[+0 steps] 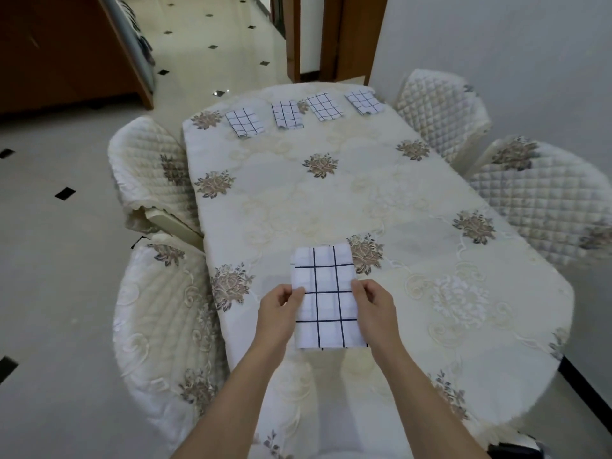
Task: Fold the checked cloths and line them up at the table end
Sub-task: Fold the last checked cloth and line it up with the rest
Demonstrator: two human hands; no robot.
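Fingers (295, 295) of the left hand (281, 308) pinch the left edge of the checked cloth (326, 293) at the near end of the bench (331, 200); the right hand (374, 304) pinches its right edge. Advised: square the corners before creasing, matching the four folded cloths (323, 107) at the far end.

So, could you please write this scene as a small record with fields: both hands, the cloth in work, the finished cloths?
left hand: pinches left edge of near cloth
right hand: pinches its right edge
near cloth: folded, lying on table, near end
finished row: four folded, at far end; from left: cloth one, cloth two, cloth three, cloth four
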